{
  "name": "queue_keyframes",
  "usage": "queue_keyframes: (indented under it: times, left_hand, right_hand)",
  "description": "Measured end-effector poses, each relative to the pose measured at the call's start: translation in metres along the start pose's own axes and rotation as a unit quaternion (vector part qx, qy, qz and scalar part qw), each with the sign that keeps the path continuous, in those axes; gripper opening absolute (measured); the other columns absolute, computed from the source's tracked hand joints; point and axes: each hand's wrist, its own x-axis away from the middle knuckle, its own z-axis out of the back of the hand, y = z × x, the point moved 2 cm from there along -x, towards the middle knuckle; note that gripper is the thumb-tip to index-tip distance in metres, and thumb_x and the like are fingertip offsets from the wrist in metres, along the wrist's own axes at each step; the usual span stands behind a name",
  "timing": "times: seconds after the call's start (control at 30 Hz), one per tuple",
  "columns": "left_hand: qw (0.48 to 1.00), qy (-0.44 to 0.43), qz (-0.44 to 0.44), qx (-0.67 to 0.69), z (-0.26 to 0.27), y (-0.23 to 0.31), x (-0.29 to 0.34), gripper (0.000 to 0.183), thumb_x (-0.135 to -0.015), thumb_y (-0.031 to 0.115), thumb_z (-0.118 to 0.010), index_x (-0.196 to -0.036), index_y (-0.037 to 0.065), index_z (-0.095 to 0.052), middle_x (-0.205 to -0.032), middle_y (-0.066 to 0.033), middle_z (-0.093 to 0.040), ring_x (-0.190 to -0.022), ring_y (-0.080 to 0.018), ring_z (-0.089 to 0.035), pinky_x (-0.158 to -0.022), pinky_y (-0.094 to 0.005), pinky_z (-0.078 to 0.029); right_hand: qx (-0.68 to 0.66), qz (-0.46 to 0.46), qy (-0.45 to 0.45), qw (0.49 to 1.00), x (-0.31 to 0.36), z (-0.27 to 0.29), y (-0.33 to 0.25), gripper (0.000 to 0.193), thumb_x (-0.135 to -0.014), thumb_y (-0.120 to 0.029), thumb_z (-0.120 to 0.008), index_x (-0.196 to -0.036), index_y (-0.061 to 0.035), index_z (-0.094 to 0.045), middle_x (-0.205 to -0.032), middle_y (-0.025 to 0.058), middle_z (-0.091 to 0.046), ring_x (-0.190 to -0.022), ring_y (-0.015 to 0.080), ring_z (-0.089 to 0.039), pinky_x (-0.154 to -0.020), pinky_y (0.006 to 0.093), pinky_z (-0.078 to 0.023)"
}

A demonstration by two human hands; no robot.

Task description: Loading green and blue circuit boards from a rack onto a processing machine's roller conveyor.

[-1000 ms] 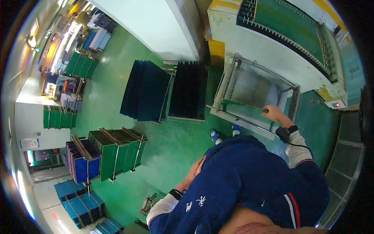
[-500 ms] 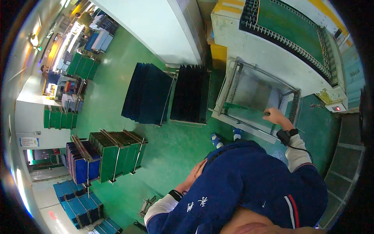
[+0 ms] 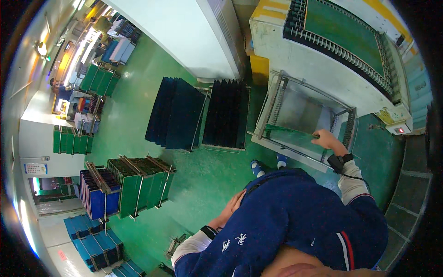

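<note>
Low in front of me on the right stands a metal rack (image 3: 318, 91) with slotted sides. A thin green panel (image 3: 288, 133) sits along its near side. At the panel's right end is my right hand (image 3: 326, 140), with fingers curled and pinched on the panel's edge; the fingertips are partly hidden. My left hand (image 3: 233, 207) rests against the front of my dark blue jacket (image 3: 281, 198) at the waist. Its fingers lie flat on the cloth, partly out of sight, and no object shows in it.
Behind the rack is a pale machine with a roller conveyor (image 3: 341, 57) bearing a green panel. Racks of dark panels (image 3: 175, 113) stand ahead. Racks of green panels (image 3: 138, 189) and blue panels (image 3: 97, 244) are at left. Two people work far back left.
Both hands keep nearly the same pose and place. The view has shifted very slightly.
</note>
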Motion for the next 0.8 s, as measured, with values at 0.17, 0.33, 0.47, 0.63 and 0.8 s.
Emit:
queue_keyframes:
  times: [0.17,0.33,0.47,0.63,0.8]
  left_hand:
    - [1.0,-0.005,0.006,-0.027,-0.002,-0.003,-0.002,0.067,-0.096,0.033,-0.049,-0.151,0.006,-0.021,-0.15,-0.0186,-0.03,-0.137,-0.035,-0.033,-0.114,-0.0423,-0.027]
    - [1.0,-0.007,0.008,-0.019,0.001,0.008,-0.005,0.068,-0.095,0.033,-0.05,-0.151,0.006,-0.021,-0.15,-0.0188,-0.03,-0.137,-0.0352,-0.033,-0.114,-0.0423,-0.027]
    - [1.0,-0.006,0.0,-0.012,-0.001,0.005,-0.008,0.069,-0.095,0.033,-0.05,-0.151,0.006,-0.021,-0.151,-0.0187,-0.029,-0.137,-0.0354,-0.033,-0.114,-0.0422,-0.027]
    - [1.0,0.002,-0.003,-0.007,-0.002,0.007,-0.008,0.068,-0.095,0.033,-0.051,-0.151,0.006,-0.022,-0.151,-0.0186,-0.029,-0.137,-0.0353,-0.033,-0.114,-0.042,-0.027]
    - [1.0,0.011,-0.016,-0.011,0.001,0.017,-0.011,0.069,-0.095,0.034,-0.051,-0.151,0.006,-0.022,-0.151,-0.0184,-0.029,-0.137,-0.0351,-0.033,-0.114,-0.0419,-0.027]
  right_hand:
    - [-0.02,0.022,0.012,0.999,-0.001,0.0,0.003,0.044,-0.076,-0.029,-0.074,-0.108,-0.0004,-0.068,-0.104,0.0201,-0.069,-0.094,0.0344,-0.066,-0.083,0.0401,-0.05]
    - [-0.021,0.026,0.016,0.999,-0.004,0.0,0.005,0.043,-0.075,-0.028,-0.074,-0.108,-0.0008,-0.068,-0.101,0.0205,-0.069,-0.092,0.0342,-0.066,-0.081,0.0401,-0.05]
    - [-0.014,0.031,0.017,0.999,-0.006,-0.002,0.009,0.042,-0.075,-0.027,-0.074,-0.107,-0.0008,-0.068,-0.1,0.0207,-0.069,-0.091,0.0343,-0.066,-0.081,0.0398,-0.05]
    - [-0.015,0.026,0.01,0.999,-0.006,-0.001,0.008,0.042,-0.075,-0.027,-0.074,-0.107,-0.0008,-0.068,-0.1,0.0209,-0.069,-0.091,0.0349,-0.066,-0.081,0.0401,-0.05]
    - [-0.021,0.019,0.007,1.0,-0.006,0.0,0.009,0.044,-0.075,-0.029,-0.074,-0.108,0.0004,-0.068,-0.102,0.0214,-0.068,-0.093,0.0357,-0.066,-0.082,0.0403,-0.05]
